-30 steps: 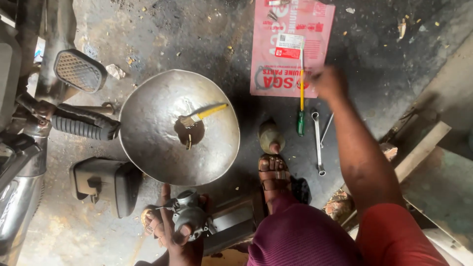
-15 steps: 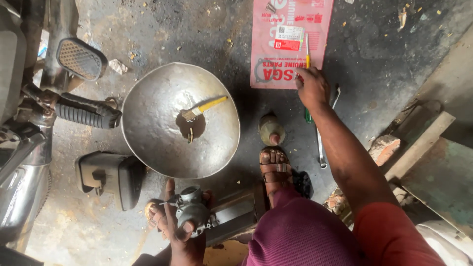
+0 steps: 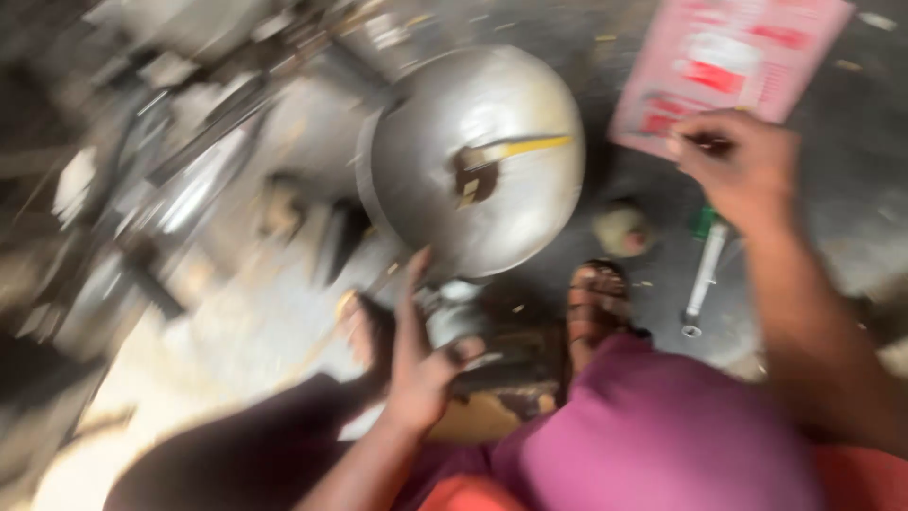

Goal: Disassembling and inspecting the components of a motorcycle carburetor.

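1. Grimy concrete floor (image 3: 284, 341) fills the view, smeared by motion blur; at far left, grey metal machinery (image 3: 142, 189) is too streaked to identify.
2. Left hand (image 3: 416, 360) is wrapped around a small metal part (image 3: 454, 317), fingers closed on it, just below the rim of the big round metal bowl (image 3: 426, 189). What sort of part it is I cannot tell.
3. Inside the bowl lies a yellow-handled tool (image 3: 515, 149) beside a dark patch at the bottom.
4. A sandalled foot (image 3: 596, 308) rests right of the bowl, with a small round lump (image 3: 619, 230) just above it.
5. Right hand (image 3: 742, 166) is pinched shut on a thin dark object, too blurred to name, over the pink printed card (image 3: 747, 47).
6. A wrench (image 3: 705, 274) with something green at its upper end lies below that hand.
7. Risk, as I judge it: the held part sits touching the bowl's edge, so a careless shift could tip or knock the bowl; the foot lies near loose tools.
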